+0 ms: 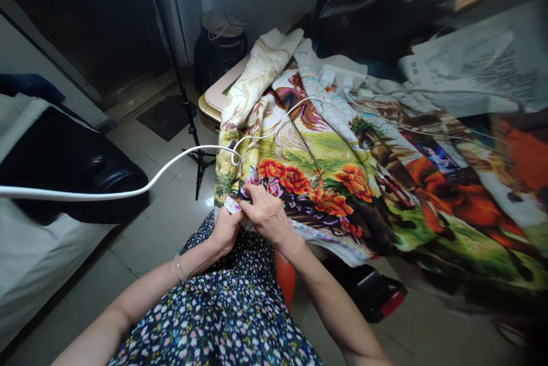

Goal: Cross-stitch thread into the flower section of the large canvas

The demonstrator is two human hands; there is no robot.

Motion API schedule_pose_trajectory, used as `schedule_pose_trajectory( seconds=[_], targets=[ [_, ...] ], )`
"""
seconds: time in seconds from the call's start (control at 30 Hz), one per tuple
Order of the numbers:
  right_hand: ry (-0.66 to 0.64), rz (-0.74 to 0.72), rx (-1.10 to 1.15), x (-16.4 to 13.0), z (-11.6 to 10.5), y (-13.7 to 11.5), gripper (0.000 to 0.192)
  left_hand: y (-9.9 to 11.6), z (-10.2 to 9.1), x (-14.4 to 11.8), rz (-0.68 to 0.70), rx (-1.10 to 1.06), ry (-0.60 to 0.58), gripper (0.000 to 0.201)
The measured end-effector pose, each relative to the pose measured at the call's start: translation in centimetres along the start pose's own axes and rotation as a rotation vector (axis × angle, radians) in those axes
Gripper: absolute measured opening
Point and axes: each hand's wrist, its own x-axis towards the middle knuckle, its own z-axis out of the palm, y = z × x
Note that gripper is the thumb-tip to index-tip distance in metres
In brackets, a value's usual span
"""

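Observation:
A large cross-stitch cloth (pixel 295 143) with orange flowers, green grass and brown figures drapes over the table and hangs toward my lap. At its near left edge my left hand (pixel 228 230) is closed, pinching a bunched bit of the cloth with its white border showing by the thumb. My right hand (pixel 266 214) is right beside it, its fingers bent and closed on the same edge, thumb toward the left hand. Any needle or thread between the fingertips is too small to make out. A white cable (pixel 162 175) passes over the cloth just beyond my hands.
White plugs on a power strip (pixel 338 77) lie on the cloth. More printed horse fabric (pixel 462 194) spreads to the right, near a white plastic bag (pixel 479 69). A black tripod (pixel 194 132) stands behind left. A sofa with a black cover (pixel 72 166) is at left.

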Motion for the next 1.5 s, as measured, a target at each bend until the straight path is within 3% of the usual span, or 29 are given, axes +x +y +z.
schedule_pose_trajectory(
  seconds=[0.07, 0.17, 0.23, 0.3, 0.37, 0.47, 0.53, 0.67, 0.77, 0.83, 1.07, 1.5],
  targets=[
    [0.115, -0.014, 0.336, -0.1, -0.8, -0.3, 0.017, 0.1, 0.0, 0.0, 0.002, 0.006, -0.011, 0.025],
    [0.431, 0.218, 0.910, -0.4, -3.6, -0.5, 0.007, 0.4, 0.1, -0.1, -0.035, -0.026, -0.056, 0.030],
    [0.643, 0.306, 1.175, -0.6, -6.2, -0.4, 0.008, 0.6, 0.2, -0.2, -0.057, -0.054, -0.055, 0.038],
    [0.765, 0.289, 1.274, -0.7, -8.7, -0.2, 0.012, 0.7, 0.3, -0.2, -0.064, -0.064, -0.041, 0.042],
    [0.869, 0.235, 1.220, -0.7, -10.4, -0.1, 0.012, 0.7, 0.4, -0.2, -0.075, -0.061, -0.052, 0.043],
    [0.992, 0.225, 1.020, -0.7, -10.4, 0.2, 0.015, 0.8, 0.6, -0.3, -0.104, -0.067, -0.074, 0.041],
    [0.917, 0.341, 0.965, -0.8, -8.8, 0.5, 0.020, 0.8, 0.6, -0.4, -0.128, -0.090, -0.069, 0.039],
    [0.444, 0.623, 0.977, -1.4, -4.3, 1.0, 0.018, 0.9, 0.4, -0.5, -0.148, -0.129, -0.062, 0.038],
    [0.155, 0.580, 0.777, -2.0, -2.1, 0.6, 0.012, 0.9, 0.2, -0.5, -0.156, -0.120, -0.066, 0.034],
    [0.076, 0.498, 0.604, -2.1, -1.4, 0.2, 0.014, 0.9, 0.2, -0.5, -0.160, -0.114, -0.059, 0.032],
    [0.032, 0.508, 0.362, -2.1, -0.9, 0.0, 0.019, 0.9, 0.3, -0.6, -0.149, -0.117, -0.028, 0.033],
    [0.024, 0.502, 0.429, -1.9, -1.0, 0.5, 0.022, 0.9, 0.4, -0.6, -0.159, -0.138, -0.017, 0.034]
  ],
)
